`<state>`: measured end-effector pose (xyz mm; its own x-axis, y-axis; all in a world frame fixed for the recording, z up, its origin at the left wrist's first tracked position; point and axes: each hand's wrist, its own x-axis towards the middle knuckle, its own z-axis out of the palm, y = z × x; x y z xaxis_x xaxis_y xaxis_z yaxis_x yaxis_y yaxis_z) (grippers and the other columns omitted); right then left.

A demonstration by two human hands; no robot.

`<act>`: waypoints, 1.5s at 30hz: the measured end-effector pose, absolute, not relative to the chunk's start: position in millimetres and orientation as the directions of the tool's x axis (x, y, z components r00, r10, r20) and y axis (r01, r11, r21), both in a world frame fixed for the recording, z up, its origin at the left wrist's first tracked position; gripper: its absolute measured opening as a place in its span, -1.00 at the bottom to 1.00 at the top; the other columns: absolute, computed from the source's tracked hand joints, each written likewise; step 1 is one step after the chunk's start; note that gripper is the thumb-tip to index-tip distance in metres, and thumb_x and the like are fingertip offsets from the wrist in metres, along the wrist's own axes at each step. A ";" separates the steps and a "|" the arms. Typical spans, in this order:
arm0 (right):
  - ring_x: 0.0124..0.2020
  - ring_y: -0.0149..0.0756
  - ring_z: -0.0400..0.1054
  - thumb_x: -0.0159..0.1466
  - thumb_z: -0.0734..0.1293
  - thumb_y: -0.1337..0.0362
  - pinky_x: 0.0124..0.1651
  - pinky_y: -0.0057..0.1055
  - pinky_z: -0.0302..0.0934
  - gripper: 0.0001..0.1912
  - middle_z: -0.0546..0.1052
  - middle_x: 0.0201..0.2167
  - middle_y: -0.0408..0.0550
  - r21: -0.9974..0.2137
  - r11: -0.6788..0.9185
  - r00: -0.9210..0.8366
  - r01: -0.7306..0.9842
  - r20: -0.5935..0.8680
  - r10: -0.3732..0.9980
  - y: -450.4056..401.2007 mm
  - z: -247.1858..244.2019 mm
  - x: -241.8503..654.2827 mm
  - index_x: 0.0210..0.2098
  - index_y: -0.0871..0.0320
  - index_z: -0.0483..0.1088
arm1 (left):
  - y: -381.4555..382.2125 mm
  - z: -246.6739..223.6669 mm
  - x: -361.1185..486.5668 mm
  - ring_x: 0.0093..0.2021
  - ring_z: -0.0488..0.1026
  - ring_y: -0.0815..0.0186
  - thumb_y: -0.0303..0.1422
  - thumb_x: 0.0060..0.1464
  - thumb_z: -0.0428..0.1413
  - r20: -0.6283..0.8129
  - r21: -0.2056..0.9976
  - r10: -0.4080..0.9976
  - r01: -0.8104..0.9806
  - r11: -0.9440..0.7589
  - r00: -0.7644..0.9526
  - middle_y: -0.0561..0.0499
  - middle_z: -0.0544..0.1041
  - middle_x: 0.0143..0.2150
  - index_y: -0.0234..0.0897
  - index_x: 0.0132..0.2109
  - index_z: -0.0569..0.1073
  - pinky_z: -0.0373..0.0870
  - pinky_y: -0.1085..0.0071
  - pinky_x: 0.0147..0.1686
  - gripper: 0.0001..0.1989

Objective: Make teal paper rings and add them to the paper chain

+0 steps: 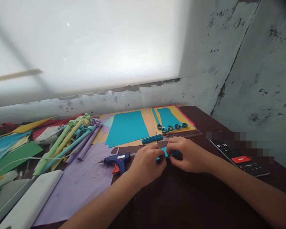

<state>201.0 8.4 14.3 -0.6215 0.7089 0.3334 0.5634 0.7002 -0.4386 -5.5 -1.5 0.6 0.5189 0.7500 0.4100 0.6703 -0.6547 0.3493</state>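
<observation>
Here before me, one piece of blue paper (pixel 165 151), pinched in the fingertips of left hand (pixel 149 160) and right hand (pixel 184 154), at the dark tabletop (pixel 178 197). Step, I'd judge: rolling or folding; next move calls for even pressure. Alongside: hard plastic glue gun (pixel 118 160); flat blue sheet (pixel 127 128); curled paper rings (pixel 171 129), in a row.

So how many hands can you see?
2. The left hand is beside the glue gun; the right hand is on the side nearer the phone. Both hold blue paper.
</observation>
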 end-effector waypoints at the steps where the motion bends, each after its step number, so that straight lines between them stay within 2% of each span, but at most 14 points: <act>1: -0.28 -0.27 0.33 0.22 0.33 0.45 -0.20 -0.35 0.17 -0.90 0.47 -0.34 -0.08 -0.438 0.709 -0.634 0.552 0.332 0.699 8.0 13.9 200.6 -0.35 0.13 0.45 | -1.4 0.4 -5.5 -0.36 0.47 0.30 -0.49 0.09 0.15 0.409 0.351 0.744 0.662 -0.662 0.528 0.02 0.53 -0.41 -0.23 -0.39 0.59 0.33 0.38 -0.34 -0.85; 8: -0.27 -0.26 0.33 0.21 0.31 0.48 -0.19 -0.33 0.18 -0.87 0.49 -0.34 -0.07 -0.416 0.721 -0.640 0.554 0.341 0.688 8.5 16.0 201.8 -0.37 0.14 0.43 | -1.5 2.3 -4.8 -0.33 0.48 0.26 -0.46 0.11 0.14 0.384 0.315 0.765 0.706 -0.635 0.517 -0.01 0.54 -0.38 -0.23 -0.36 0.57 0.34 0.37 -0.35 -0.87; 14: -0.28 -0.26 0.34 0.20 0.33 0.46 -0.20 -0.34 0.18 -0.89 0.49 -0.35 -0.07 -0.405 0.711 -0.649 0.575 0.303 0.698 9.0 13.4 200.0 -0.36 0.14 0.43 | -0.8 -1.1 -6.1 -0.39 0.44 0.29 -0.47 0.11 0.12 0.377 0.251 0.735 0.702 -0.667 0.564 0.01 0.49 -0.44 -0.23 -0.47 0.50 0.33 0.38 -0.36 -0.81; 17: -0.30 -0.28 0.32 0.22 0.33 0.45 -0.23 -0.36 0.17 -0.90 0.47 -0.35 -0.08 -0.417 0.710 -0.656 0.567 0.292 0.695 9.2 12.6 200.1 -0.37 0.14 0.44 | -0.3 -1.7 -6.5 -0.38 0.45 0.28 -0.47 0.09 0.13 0.386 0.248 0.722 0.689 -0.681 0.575 0.02 0.50 -0.42 -0.23 -0.43 0.51 0.33 0.37 -0.35 -0.85; 23: -0.25 -0.25 0.34 0.24 0.31 0.47 -0.16 -0.34 0.19 -0.88 0.50 -0.31 -0.06 -0.426 0.697 -0.623 0.577 0.323 0.712 10.6 16.5 202.4 -0.34 0.14 0.43 | 0.0 1.9 -6.8 -0.33 0.47 0.23 -0.46 0.10 0.11 0.366 0.215 0.762 0.748 -0.628 0.534 -0.01 0.52 -0.40 -0.24 -0.39 0.52 0.32 0.34 -0.34 -0.87; 30: -0.24 -0.24 0.36 0.23 0.32 0.47 -0.16 -0.34 0.18 -0.86 0.51 -0.30 -0.06 -0.424 0.711 -0.651 0.561 0.304 0.695 10.5 14.3 201.0 -0.31 0.13 0.47 | -0.3 1.6 -6.8 -0.34 0.46 0.26 -0.50 0.00 0.15 0.369 0.239 0.729 0.699 -0.674 0.576 0.02 0.51 -0.40 -0.25 -0.42 0.46 0.31 0.36 -0.33 -0.92; 38: -0.21 -0.23 0.38 0.27 0.30 0.42 -0.12 -0.33 0.20 -0.88 0.54 -0.29 -0.05 -0.426 0.676 -0.606 0.602 0.308 0.734 12.1 15.9 203.5 -0.30 0.12 0.48 | 1.1 1.0 -8.7 -0.25 0.51 0.21 -0.45 0.15 0.08 0.320 0.184 0.780 0.773 -0.607 0.537 -0.02 0.54 -0.29 -0.24 -0.29 0.51 0.35 0.33 -0.29 -0.89; 40: -0.21 -0.23 0.39 0.28 0.31 0.35 -0.12 -0.33 0.21 -0.91 0.56 -0.28 -0.06 -0.443 0.634 -0.569 0.634 0.287 0.770 13.2 19.3 205.1 -0.29 0.10 0.48 | 1.4 0.5 -9.0 -0.25 0.51 0.20 -0.48 0.16 0.06 0.291 0.157 0.782 0.779 -0.607 0.551 -0.03 0.55 -0.28 -0.25 -0.30 0.50 0.36 0.32 -0.28 -0.87; 42: -0.26 -0.23 0.41 0.31 0.31 0.24 -0.18 -0.33 0.21 -0.89 0.56 -0.29 -0.06 -0.452 0.529 -0.450 0.719 0.277 0.849 18.4 23.8 211.9 -0.29 0.09 0.47 | 2.2 -0.6 -9.7 -0.25 0.51 0.19 -0.50 0.17 0.04 0.258 0.129 0.784 0.784 -0.607 0.564 -0.05 0.55 -0.28 -0.26 -0.31 0.48 0.37 0.32 -0.28 -0.85; 43: -0.30 -0.23 0.40 0.33 0.28 0.16 -0.23 -0.33 0.19 -0.82 0.56 -0.31 -0.05 -0.447 0.436 -0.343 0.781 0.276 0.898 22.9 25.9 218.4 -0.31 0.09 0.46 | 2.9 -1.3 -10.2 -0.25 0.51 0.19 -0.50 0.18 0.02 0.245 0.119 0.786 0.787 -0.605 0.567 -0.05 0.55 -0.28 -0.27 -0.31 0.47 0.37 0.31 -0.29 -0.84; 45: -0.36 -0.16 0.40 0.37 0.21 -0.01 -0.31 -0.28 0.14 -0.66 0.55 -0.39 -0.02 -0.375 0.139 -0.037 0.917 0.266 0.963 34.9 28.6 238.1 -0.34 0.08 0.43 | 4.2 -2.9 -11.4 -0.25 0.51 0.19 -0.51 0.22 -0.01 0.224 0.107 0.787 0.788 -0.606 0.575 -0.06 0.55 -0.28 -0.27 -0.32 0.46 0.37 0.31 -0.29 -0.81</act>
<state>238.1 34.9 28.6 -0.0368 0.9631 0.2665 0.9166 0.1388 -0.3750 -11.4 4.2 -2.9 0.5749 0.7871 0.2235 0.7882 -0.6061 0.1068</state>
